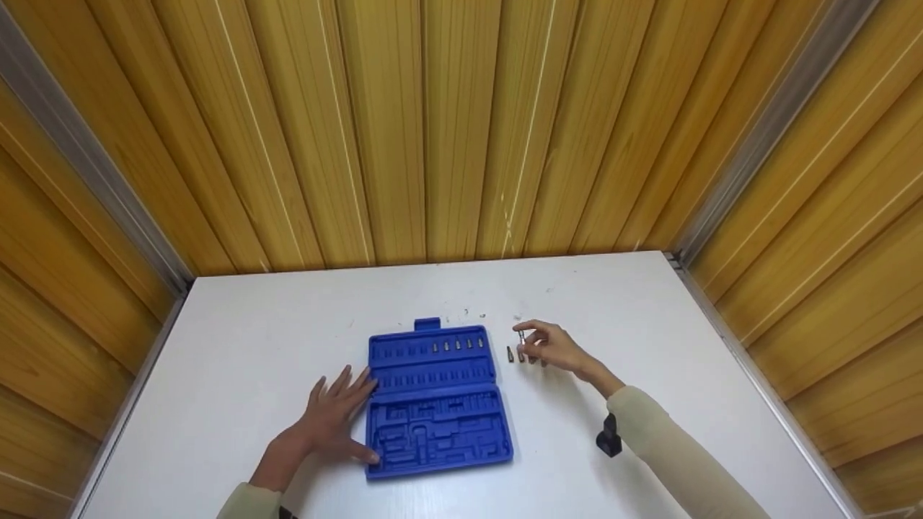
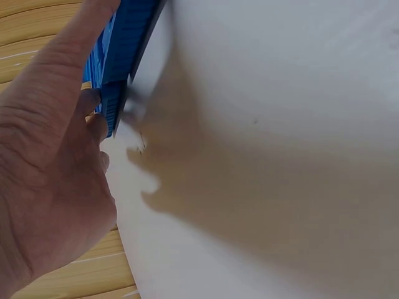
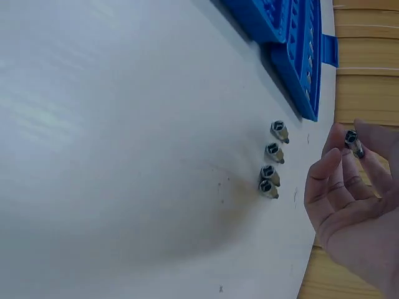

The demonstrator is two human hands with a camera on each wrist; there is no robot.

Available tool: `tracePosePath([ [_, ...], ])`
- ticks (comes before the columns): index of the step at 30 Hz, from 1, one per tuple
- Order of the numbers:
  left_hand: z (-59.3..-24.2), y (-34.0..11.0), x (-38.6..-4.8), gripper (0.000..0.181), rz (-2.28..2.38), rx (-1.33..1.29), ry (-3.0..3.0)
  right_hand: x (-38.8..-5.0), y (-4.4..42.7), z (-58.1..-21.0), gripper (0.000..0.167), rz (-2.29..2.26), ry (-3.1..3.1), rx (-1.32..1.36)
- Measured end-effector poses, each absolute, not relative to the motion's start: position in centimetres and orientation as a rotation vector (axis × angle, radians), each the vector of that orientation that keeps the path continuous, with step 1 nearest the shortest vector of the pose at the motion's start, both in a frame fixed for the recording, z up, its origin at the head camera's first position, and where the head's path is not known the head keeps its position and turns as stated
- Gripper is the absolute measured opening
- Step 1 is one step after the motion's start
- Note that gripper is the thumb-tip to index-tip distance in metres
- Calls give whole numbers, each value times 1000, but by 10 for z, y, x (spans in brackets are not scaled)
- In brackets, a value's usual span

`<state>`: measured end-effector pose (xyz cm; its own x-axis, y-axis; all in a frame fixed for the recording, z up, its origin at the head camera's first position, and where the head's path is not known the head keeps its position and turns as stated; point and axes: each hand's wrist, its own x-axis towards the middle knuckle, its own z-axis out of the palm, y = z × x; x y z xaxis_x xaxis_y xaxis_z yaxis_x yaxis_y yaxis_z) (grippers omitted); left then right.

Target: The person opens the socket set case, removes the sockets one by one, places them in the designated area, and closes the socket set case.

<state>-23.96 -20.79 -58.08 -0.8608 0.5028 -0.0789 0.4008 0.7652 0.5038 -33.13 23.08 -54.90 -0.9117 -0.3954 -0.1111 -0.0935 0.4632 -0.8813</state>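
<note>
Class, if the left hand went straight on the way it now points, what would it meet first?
Most likely the case: the left hand seems to touch its left edge, though exact contact is hard to judge.

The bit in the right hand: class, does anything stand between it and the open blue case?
Nothing visible blocks the held bit: the right hand has it raised above the table, and the loose bits sit low, just right of the blue case.
</note>
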Motion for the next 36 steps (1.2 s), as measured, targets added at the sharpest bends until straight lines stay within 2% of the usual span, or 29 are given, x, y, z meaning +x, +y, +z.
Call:
tracePosePath([
  [13, -583, -212, -240, 131, 735, 711, 2737, -336, 263, -564, 45, -1337, 2511, -473],
  [22, -588, -213, -242, 131, 770, 685, 2704, -340, 273, -577, 41, -1330, 2648, -465],
  [31, -588, -210, -241, 131, 795, 687, 2704, -337, 281, -589, 36, -1217, 2786, -644],
  [36, -587, -209, -240, 131, 816, 678, 2694, -333, 280, -594, 36, -1216, 2791, -624],
])
